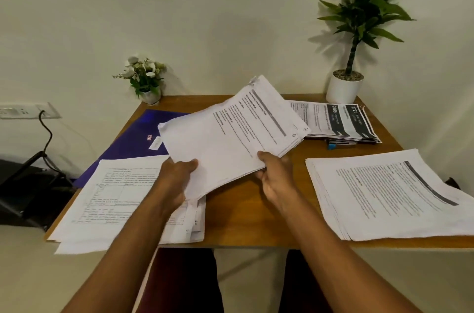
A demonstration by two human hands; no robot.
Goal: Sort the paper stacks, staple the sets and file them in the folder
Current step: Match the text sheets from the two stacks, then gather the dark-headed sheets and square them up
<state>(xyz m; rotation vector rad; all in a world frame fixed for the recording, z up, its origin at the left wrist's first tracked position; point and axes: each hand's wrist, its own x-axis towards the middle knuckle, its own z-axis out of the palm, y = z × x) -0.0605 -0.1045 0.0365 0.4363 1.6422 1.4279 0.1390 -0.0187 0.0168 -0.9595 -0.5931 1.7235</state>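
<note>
Both my hands hold a thick stack of printed sheets [230,138] tilted above the middle of the wooden table [246,212]. My left hand [177,174] grips its near left corner, thumb on top. My right hand [275,174] grips the near right edge. A blue folder [133,141] lies flat at the back left, partly under the held stack. A pile of table-printed pages [123,200] lies at the front left, a text pile [389,194] at the front right, and a pile with black headers [338,120] at the back right. A blue stapler [333,144] peeks out beside that pile.
A small flower pot [147,82] stands at the table's back left edge and a tall plant in a white pot [345,87] at the back right. A wall socket with a black cable [45,118] and a dark object [28,192] are left of the table.
</note>
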